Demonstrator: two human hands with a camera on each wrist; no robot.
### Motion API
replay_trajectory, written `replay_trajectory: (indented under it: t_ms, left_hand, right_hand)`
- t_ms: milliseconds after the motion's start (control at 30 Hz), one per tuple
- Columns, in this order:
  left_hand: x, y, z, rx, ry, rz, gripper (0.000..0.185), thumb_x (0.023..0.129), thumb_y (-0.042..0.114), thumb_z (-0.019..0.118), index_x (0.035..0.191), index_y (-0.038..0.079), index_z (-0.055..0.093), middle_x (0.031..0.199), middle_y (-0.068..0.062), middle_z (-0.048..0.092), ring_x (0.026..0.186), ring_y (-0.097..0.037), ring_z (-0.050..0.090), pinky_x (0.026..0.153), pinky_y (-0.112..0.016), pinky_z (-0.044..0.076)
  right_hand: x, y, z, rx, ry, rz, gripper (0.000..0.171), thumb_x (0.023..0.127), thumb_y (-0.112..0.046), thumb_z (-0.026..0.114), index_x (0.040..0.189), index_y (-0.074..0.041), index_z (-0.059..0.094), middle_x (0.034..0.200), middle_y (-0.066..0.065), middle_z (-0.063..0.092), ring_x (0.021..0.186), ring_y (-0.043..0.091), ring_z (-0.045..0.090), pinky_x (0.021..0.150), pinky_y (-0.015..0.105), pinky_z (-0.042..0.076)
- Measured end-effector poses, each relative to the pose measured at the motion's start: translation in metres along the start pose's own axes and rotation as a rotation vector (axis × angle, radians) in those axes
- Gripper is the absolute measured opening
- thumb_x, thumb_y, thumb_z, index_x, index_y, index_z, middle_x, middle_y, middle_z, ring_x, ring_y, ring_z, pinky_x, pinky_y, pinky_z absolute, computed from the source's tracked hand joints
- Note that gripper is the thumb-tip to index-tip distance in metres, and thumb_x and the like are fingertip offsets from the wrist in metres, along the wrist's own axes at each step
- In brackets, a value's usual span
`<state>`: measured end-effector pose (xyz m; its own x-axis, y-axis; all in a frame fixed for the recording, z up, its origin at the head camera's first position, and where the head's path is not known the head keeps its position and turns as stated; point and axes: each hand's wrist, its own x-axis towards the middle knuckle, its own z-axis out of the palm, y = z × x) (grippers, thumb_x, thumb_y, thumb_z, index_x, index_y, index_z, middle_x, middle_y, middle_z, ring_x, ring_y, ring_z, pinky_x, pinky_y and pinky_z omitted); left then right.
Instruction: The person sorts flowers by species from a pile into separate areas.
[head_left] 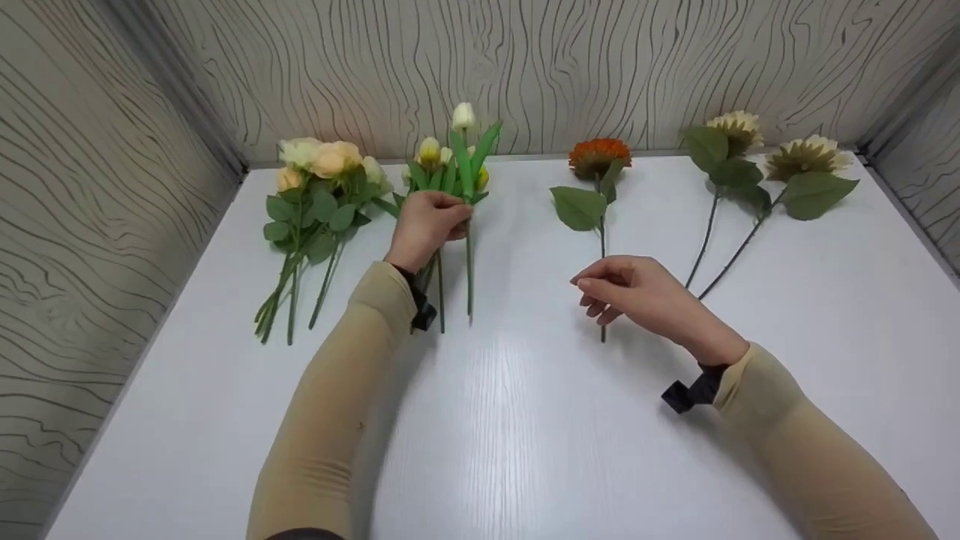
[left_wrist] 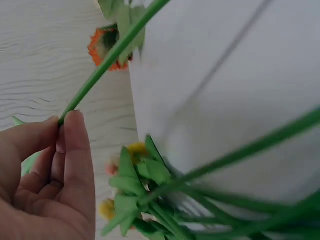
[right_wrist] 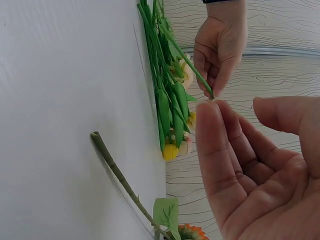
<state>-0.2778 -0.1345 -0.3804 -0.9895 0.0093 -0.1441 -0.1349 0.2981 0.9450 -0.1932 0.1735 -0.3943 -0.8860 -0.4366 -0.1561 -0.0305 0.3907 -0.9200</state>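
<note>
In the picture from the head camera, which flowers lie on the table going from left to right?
Peach rose bunch → tulips gripped by the left hand → orange flower → two cream sunflowers.

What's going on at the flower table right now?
A person's left hand pinches one tulip stem, lifted clear of the tulip bunch. The right hand hovers open above the orange flower, whose stem lies on the white table. Roses lie left, two cream flowers right.

Orange flower (head_left: pixel 598 156), white table (head_left: pixel 525 420), wavy-lined walls (head_left: pixel 570 67)
</note>
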Motion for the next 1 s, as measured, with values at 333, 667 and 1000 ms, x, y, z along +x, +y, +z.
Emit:
replay_trajectory:
  t_ms: [333,667,1000]
  left_hand:
    - [0.022,-0.015,-0.005,0.192,0.051,-0.114,0.021,0.099,0.014,0.070,0.112,-0.001,0.076,0.104,-0.011,0.070,0.087,-0.019,0.067,0.080,-0.033,0.060]
    - [0.025,-0.017,-0.004,0.268,0.073,-0.138,0.018,0.099,0.014,0.069,0.110,0.002,0.075,0.102,-0.010,0.071,0.088,-0.019,0.068,0.080,-0.033,0.058]
    - [0.020,-0.017,-0.002,0.395,0.103,-0.020,0.012,0.098,0.009,0.067,0.107,0.001,0.067,0.096,-0.011,0.070,0.076,-0.018,0.067,0.071,-0.032,0.054]
  right_hand:
    - [0.000,0.002,0.000,-0.008,-0.005,-0.009,0.037,0.101,-0.030,0.068,0.119,0.002,0.069,0.105,0.026,0.067,0.092,0.035,0.068,0.078,0.039,0.061]
    - [0.001,0.004,0.000,-0.020,-0.013,-0.014,0.035,0.102,-0.029,0.067,0.118,0.002,0.069,0.104,0.026,0.068,0.091,0.033,0.067,0.078,0.038,0.061]
    - [0.000,0.004,0.002,-0.004,-0.020,0.011,0.036,0.101,-0.031,0.069,0.118,0.001,0.070,0.104,0.025,0.068,0.093,0.036,0.066,0.078,0.039,0.061]
